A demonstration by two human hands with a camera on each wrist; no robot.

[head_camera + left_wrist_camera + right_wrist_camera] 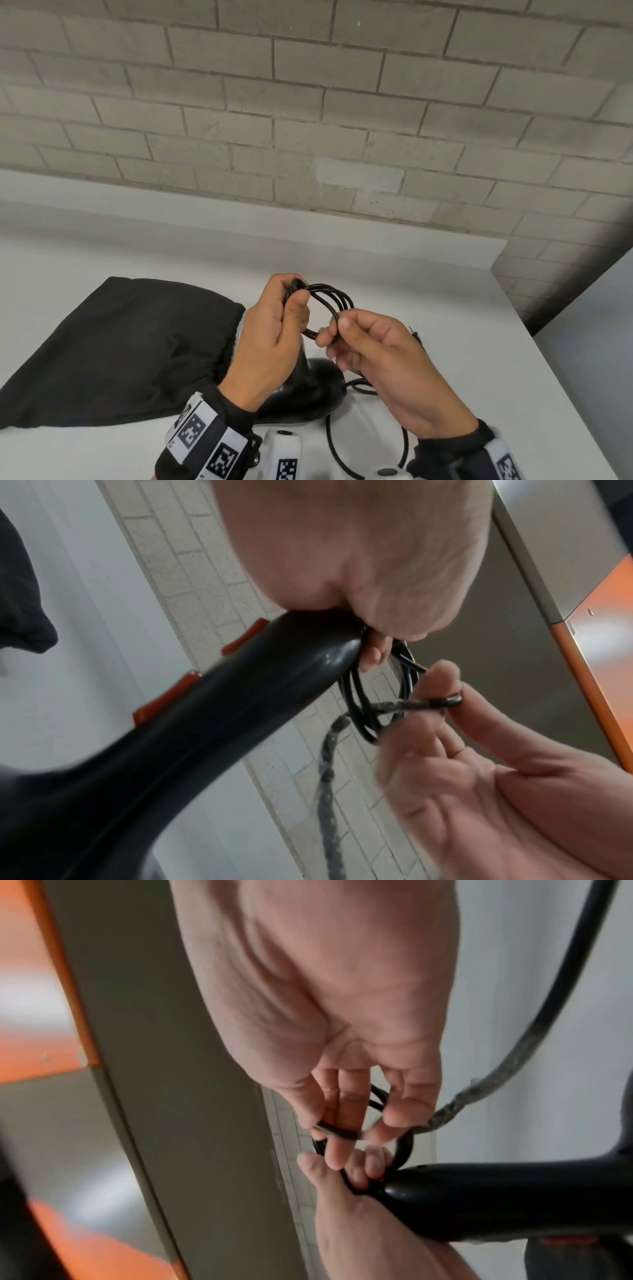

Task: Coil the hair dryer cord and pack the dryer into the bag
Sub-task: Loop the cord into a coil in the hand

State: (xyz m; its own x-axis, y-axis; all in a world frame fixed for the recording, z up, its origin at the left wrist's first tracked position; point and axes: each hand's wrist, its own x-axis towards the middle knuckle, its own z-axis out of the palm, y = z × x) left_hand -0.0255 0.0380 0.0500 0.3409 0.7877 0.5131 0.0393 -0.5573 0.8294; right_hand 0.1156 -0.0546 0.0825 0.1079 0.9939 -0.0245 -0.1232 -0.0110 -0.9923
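Centre frame: your left hand [274, 329] clamps the cord [330, 298] loops against the hair dryer [205, 723] handle, right hand [373, 349] pinching one strand; loosen either grip and the coil likely springs apart before reaching the bag [113, 346] at lower left.

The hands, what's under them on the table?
Under the left hand and right hand sits the black hair dryer, with loose cord trailing. The hands cover its handle here.

Left hand [270, 339] grips the coiled cord [330, 298] — right hand [380, 356] pinches it — beside the black bag [120, 346].
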